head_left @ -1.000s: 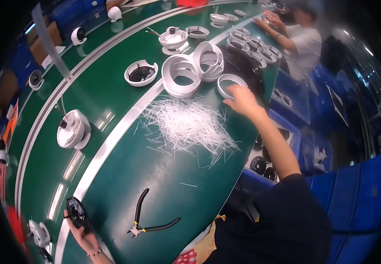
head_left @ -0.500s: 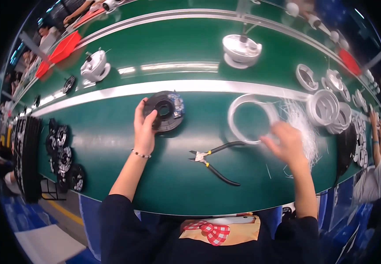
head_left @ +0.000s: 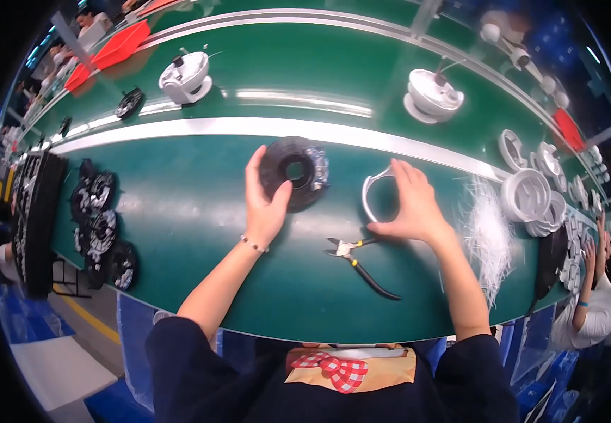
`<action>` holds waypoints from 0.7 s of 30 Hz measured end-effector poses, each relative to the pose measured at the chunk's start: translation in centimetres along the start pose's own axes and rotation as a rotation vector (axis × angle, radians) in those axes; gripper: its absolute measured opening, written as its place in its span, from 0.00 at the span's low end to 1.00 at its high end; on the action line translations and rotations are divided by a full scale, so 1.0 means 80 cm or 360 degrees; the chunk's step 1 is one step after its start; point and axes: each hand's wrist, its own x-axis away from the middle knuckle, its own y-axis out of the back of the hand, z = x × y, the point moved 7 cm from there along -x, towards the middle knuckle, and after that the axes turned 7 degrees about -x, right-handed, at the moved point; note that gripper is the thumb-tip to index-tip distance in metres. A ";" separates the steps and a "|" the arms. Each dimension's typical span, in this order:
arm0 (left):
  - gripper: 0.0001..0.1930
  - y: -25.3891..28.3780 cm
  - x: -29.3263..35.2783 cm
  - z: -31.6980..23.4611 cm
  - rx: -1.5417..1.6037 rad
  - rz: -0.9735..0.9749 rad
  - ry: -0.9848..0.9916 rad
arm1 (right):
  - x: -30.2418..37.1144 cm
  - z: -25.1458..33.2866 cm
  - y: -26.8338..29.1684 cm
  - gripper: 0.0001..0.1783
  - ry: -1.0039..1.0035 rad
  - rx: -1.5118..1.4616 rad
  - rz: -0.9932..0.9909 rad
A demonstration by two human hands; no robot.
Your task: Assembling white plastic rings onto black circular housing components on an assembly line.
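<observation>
My left hand (head_left: 267, 215) is wrapped round the left side of a black round plastic housing (head_left: 274, 166), with the thumb on its face. A blue circuit board (head_left: 321, 168) sits on the housing's right edge, and a square hole shows at its centre. To the right, my right hand (head_left: 416, 204) spans a white plastic ring (head_left: 366, 197), fingers at its top and thumb at its bottom. Part of the ring is hidden behind this hand. Between and below the hands, diagonal cutters (head_left: 372, 276) with black and yellow handles lie with jaws apart on the green table.
A heap of thin white plastic strips (head_left: 489, 243) lies right of my right arm. White rings (head_left: 524, 196) are stacked beyond it. Several black housings (head_left: 101, 233) stand at left. White dome units (head_left: 434, 97) sit on the green conveyor (head_left: 305, 63). A co-worker (head_left: 587, 310) is at far right.
My right hand has moved left and taken hold of the white ring. The black housing in my left hand appears farther right, though the whole view has shifted too.
</observation>
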 end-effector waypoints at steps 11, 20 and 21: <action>0.32 -0.034 -0.010 -0.027 0.0313 0.0515 -0.0037 | -0.016 0.119 0.012 0.64 0.0599 -0.0729 -0.0645; 0.33 -0.061 -0.002 -0.028 0.2024 0.0797 0.0898 | -0.015 0.155 0.026 0.63 0.0873 -0.0575 -0.0779; 0.32 -0.056 -0.002 -0.024 0.2127 0.0821 0.0847 | -0.018 0.164 0.018 0.63 0.0899 -0.0480 -0.0771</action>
